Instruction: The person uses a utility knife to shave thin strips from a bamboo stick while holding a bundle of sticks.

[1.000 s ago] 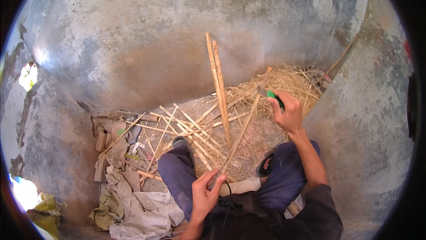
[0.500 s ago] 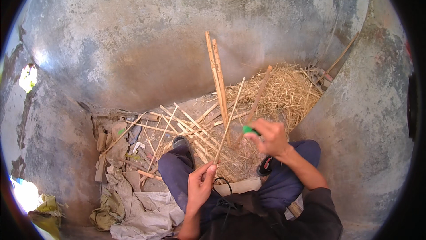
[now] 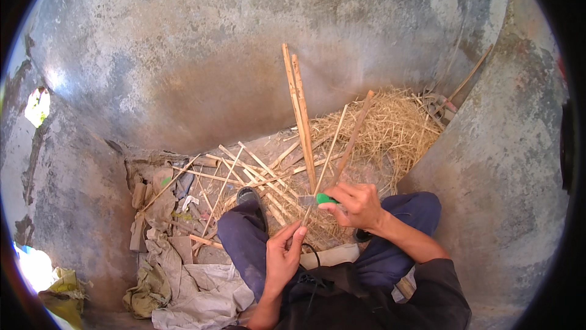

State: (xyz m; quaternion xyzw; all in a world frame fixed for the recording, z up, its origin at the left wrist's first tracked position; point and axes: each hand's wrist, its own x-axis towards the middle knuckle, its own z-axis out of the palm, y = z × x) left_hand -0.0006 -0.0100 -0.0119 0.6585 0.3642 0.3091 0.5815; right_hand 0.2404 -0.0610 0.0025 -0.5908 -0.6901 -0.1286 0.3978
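Note:
My left hand (image 3: 284, 252) is closed on the lower end of a thin pale wooden stick (image 3: 333, 142), which slants away up and to the right. In my right hand (image 3: 360, 205) is a small knife (image 3: 326, 198) with a green handle. Its thin blade lies across the stick, a short way beyond my left fingers; whether the edge bites into the wood is too small to tell. Behind the stick, two thicker poles (image 3: 300, 107) lean on the wall, and a browner stick (image 3: 354, 135) slants beside my right hand.
Pale sticks (image 3: 268, 177) lie crossed on the floor past my left foot. A heap of straw-like shavings (image 3: 390, 122) rests against the far right wall. Crumpled cloth sacks (image 3: 204, 290) and wood scraps (image 3: 139, 232) are at my left. Curved grey walls (image 3: 213, 55) close in around.
My right hand has moved down and left, bringing the knife onto the stick. The stick's far end has swung slightly right, and my left hand has shifted a little right.

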